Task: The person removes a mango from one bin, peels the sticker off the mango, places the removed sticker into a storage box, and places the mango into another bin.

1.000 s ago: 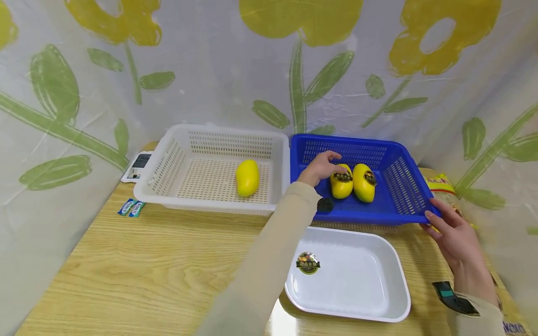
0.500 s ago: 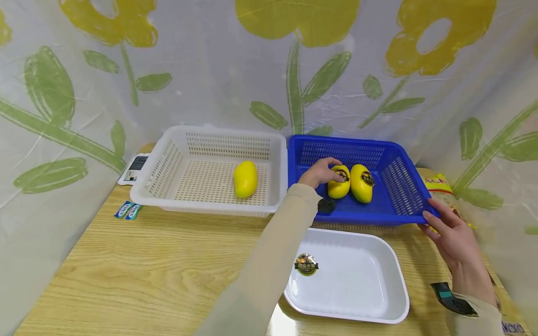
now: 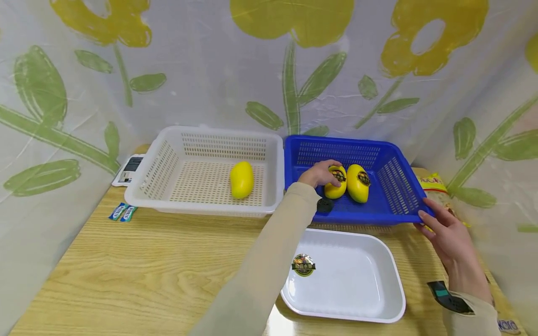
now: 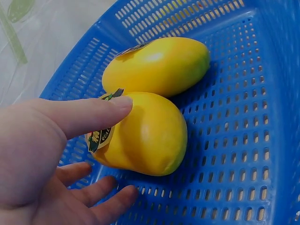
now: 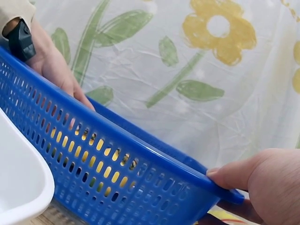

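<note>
Head view. The left hand reaches into the blue basket and closes loosely on the near mango, thumb over its label; a second mango lies touching it on the right. The right hand steadies the basket's near right corner. A third mango lies in the white basket; a white tray with a sticker sits in front. Judged step: taking hold of the mango, lift not begun. The next move calls for a firmer wrap before raising it clear of its neighbour

Left wrist view. The thumb rests across the mango and its label, fingers curled beneath, perhaps only just touching. The fruit is smooth, yellow, unblemished, lying on its side

Right wrist view. The thumb presses on the basket rim, with fingers under it: a pinch grip
</note>
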Demonstrator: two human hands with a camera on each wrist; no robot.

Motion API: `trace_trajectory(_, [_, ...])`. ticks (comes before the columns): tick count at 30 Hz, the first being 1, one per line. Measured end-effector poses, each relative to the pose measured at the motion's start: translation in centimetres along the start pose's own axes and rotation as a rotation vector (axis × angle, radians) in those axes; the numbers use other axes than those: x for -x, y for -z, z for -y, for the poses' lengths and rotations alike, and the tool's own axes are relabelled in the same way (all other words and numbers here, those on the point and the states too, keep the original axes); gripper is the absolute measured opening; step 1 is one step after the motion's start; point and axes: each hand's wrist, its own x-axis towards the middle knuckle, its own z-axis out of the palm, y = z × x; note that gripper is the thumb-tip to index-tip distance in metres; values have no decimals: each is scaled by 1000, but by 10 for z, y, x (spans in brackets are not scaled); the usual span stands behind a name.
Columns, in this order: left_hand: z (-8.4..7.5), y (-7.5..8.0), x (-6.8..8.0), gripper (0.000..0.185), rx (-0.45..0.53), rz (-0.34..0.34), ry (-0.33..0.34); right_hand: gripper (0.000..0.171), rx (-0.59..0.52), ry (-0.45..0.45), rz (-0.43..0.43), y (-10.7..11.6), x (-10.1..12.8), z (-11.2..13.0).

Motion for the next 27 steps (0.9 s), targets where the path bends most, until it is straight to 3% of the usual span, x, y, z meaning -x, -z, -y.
trace_trajectory(14, [2,0,0,73,-37,74,-6,72,22,-7,-2,1,0,0])
trace_trajectory(18, [0,0,0,72,-50,72,-13,72,28,-2,-1,1,0,0])
trace_trajectory(27, [-2,1,1,69,-49,46,54,76,54,-8,-6,1,0,1])
